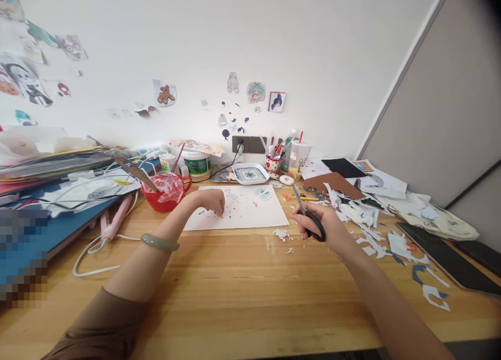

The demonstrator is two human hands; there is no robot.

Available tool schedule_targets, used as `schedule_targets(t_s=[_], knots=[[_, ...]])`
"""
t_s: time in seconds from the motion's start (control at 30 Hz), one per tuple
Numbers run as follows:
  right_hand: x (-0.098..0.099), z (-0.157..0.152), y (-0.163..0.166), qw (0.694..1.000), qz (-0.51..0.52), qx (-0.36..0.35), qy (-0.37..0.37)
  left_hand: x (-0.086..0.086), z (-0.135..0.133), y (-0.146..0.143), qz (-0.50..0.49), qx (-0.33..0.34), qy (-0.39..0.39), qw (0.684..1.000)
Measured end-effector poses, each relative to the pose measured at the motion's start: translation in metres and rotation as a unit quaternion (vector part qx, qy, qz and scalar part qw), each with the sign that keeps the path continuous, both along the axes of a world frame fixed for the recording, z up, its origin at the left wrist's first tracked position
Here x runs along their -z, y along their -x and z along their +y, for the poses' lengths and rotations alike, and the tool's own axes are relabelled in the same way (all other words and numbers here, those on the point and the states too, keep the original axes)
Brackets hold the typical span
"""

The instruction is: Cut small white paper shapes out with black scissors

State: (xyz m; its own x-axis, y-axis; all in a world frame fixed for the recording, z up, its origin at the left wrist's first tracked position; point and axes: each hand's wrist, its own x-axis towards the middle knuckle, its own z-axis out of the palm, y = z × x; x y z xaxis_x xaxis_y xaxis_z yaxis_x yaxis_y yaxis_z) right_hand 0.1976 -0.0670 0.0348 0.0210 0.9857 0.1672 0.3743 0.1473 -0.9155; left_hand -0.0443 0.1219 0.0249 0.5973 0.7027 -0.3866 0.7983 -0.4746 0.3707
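Observation:
My left hand point(212, 200) is over the left part of a white sheet of paper point(250, 222), its fingertips pinched together and pointing down at the sheet. Whatever lies between those fingers is too small to make out. Small cut-out paper pieces point(263, 193) are scattered across the sheet. Just beyond the sheet's right edge, my right hand point(319, 222) grips a pair of scissors point(312, 225) with black handles, the blades pointing up and away. Below the scissors, a crumpled paper scrap point(282, 235) lies on the wooden table point(235, 292).
A red cup point(164, 195) with plastic inside stands at the left, beside a pink-handled appliance point(115, 220) and its cable. Behind the sheet are a patterned tray point(250, 174), a pen holder point(273, 163) and a drink cup point(299, 159). Paper offcuts point(376, 240) and a dark tablet point(446, 258) cover the right.

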Motion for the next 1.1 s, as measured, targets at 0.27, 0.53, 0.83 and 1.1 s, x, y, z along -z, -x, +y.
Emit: schedule_targets(t_s=[0.27, 0.53, 0.83, 1.1], knots=[[0.003, 0.001, -0.002, 1.0, 0.002, -0.003, -0.004, 0.007, 0.0, -0.003, 0.009, 0.001, 0.005, 1.0], [0.003, 0.003, -0.001, 0.999, 0.04, 0.027, -0.011, -0.01, -0.014, -0.018, -0.142, 0.023, -0.063, 0.988], [0.002, 0.004, -0.002, 0.996, 0.048, 0.062, -0.033, 0.023, -0.09, -0.097, -0.243, 0.148, -0.157, 0.946], [0.0, 0.003, -0.002, 0.996, 0.045, 0.054, -0.047, 0.049, -0.102, -0.111, -0.188, 0.141, -0.216, 0.948]])
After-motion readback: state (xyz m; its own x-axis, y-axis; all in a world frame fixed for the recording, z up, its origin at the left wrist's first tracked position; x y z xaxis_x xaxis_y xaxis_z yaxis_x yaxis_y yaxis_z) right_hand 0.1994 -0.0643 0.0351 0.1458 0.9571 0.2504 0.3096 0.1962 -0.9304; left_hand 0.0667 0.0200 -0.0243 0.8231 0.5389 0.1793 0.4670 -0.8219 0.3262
